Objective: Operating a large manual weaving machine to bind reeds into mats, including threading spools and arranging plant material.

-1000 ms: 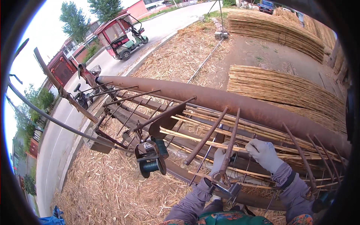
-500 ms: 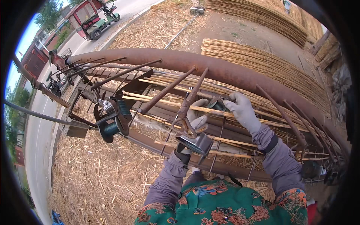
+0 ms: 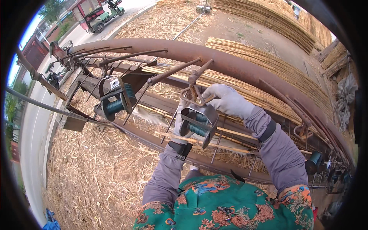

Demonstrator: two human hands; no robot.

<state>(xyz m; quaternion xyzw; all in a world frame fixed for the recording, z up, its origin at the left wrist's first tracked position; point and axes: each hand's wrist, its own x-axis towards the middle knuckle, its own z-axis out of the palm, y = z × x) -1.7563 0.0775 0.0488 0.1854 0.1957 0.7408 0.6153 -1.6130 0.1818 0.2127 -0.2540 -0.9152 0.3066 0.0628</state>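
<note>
I stand at a rusty metal frame with thin reed stalks laid across it. A metal spool holder with green thread hangs from a rusty lever in front of me. My left hand, in a grey glove, grips the holder from behind and is partly hidden by it. My right hand, also gloved, is closed on the bent wire hook just above the holder. Both sleeves are grey.
A second spool holder with green thread hangs to the left, another spool at the right. Woven reed mats lie beyond the frame. Loose straw covers the ground. A red three-wheeled vehicle stands on the road.
The view has drawn closer to the frame. My left hand has come up onto the spool holder, and my right hand has moved left to the hook above it.
</note>
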